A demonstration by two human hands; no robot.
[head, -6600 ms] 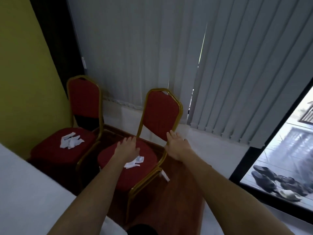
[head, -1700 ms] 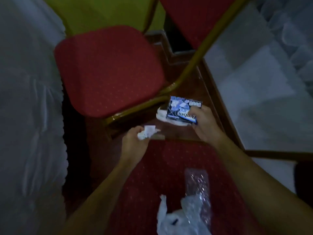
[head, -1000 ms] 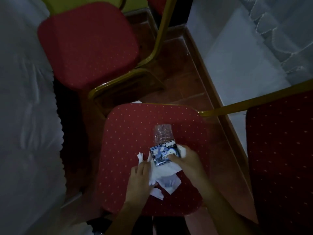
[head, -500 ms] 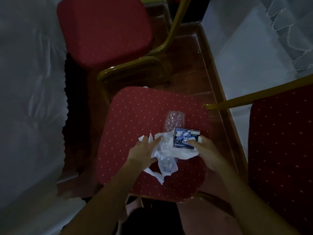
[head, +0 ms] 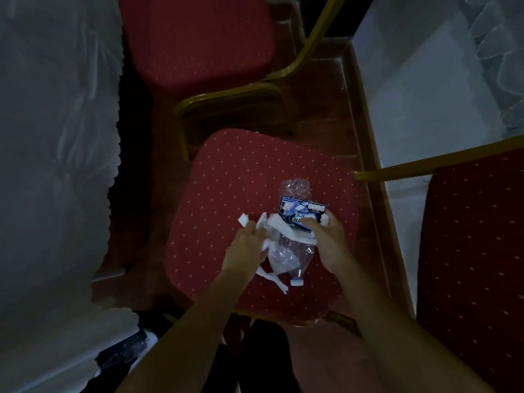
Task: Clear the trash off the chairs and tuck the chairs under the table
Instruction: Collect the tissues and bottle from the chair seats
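Note:
A red dotted chair seat [head: 235, 177] lies straight below me. On it is a crushed clear plastic bottle [head: 289, 256], its white cap toward me, with white tissue scraps [head: 272, 276] around it. My left hand [head: 248, 251] is closed on crumpled white tissue [head: 259, 224] beside the bottle. My right hand [head: 330, 241] grips a small blue and white box [head: 299, 212] and some white paper, just above the bottle. A second red chair [head: 198, 38] stands farther ahead with a bare seat. A third red chair [head: 476, 251] is at my right.
A table under a white cloth [head: 54, 165] runs along the left. Gold chair frames [head: 232, 95] stand between the seats on the brown wooden floor [head: 320, 97]. A white raised ledge [head: 419, 80] and lace curtain [head: 499, 46] are at the upper right.
Both hands have closed in on the trash pile over the near chair seat. The right hand with the box has moved closer to the bottle and the left has gathered more tissue.

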